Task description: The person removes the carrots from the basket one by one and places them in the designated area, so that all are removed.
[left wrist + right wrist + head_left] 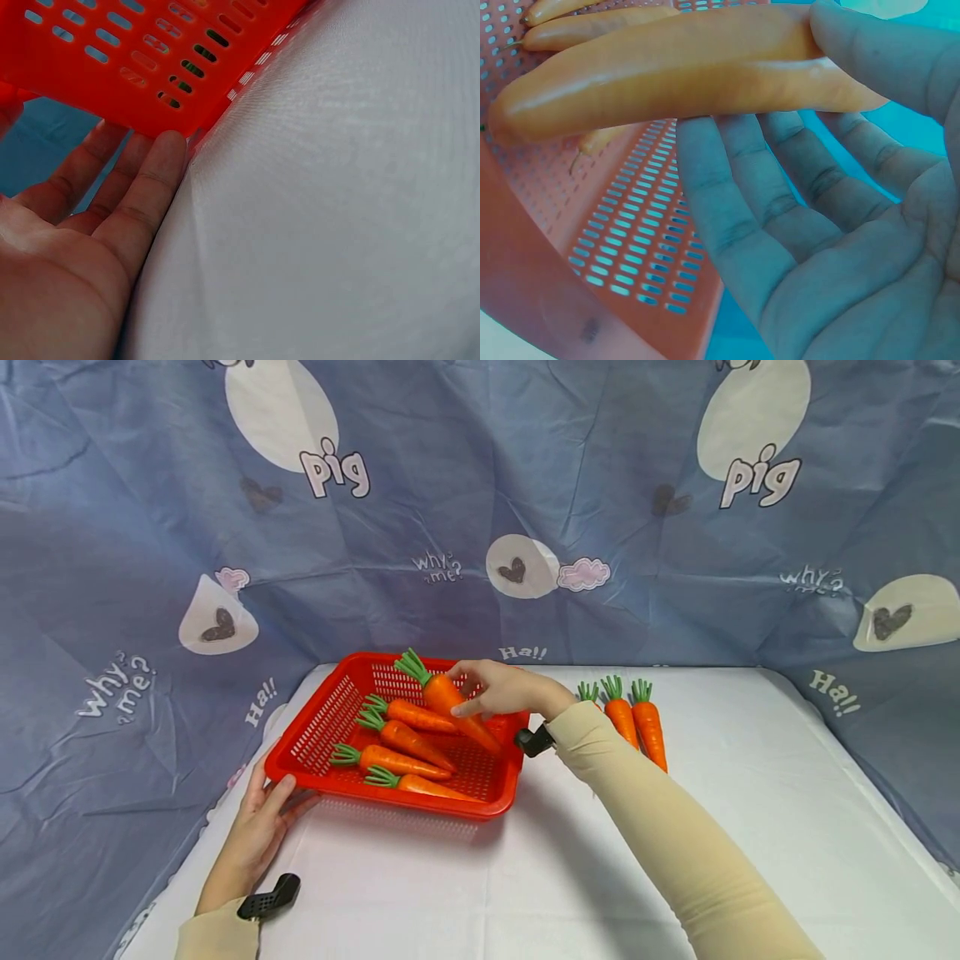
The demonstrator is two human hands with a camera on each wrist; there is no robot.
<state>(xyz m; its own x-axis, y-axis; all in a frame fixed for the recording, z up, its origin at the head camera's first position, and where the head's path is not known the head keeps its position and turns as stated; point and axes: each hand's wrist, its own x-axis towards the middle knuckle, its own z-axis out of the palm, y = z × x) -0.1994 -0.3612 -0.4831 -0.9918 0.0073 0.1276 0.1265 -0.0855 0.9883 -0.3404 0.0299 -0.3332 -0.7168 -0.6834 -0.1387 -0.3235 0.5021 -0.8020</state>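
My right hand (498, 689) grips an orange carrot (444, 693) with green stems over the right part of the red plastic basket (450, 810). In the right wrist view, the thumb presses on one side of the carrot (660, 75) and the fingers bear on the other. Several more carrots (401, 762) lie inside the basket, their stems pointing left. At the basket's front left corner, my left hand (258, 831) holds the corner. In the left wrist view its fingertips (171, 146) touch the lower edge of the perforated wall (142, 67).
Beside the basket, more carrots (649, 727) lie on the white tabletop (750, 793), partly hidden by the right sleeve (660, 827). A blue printed cloth (637, 602) hangs behind and round the sides of the table.
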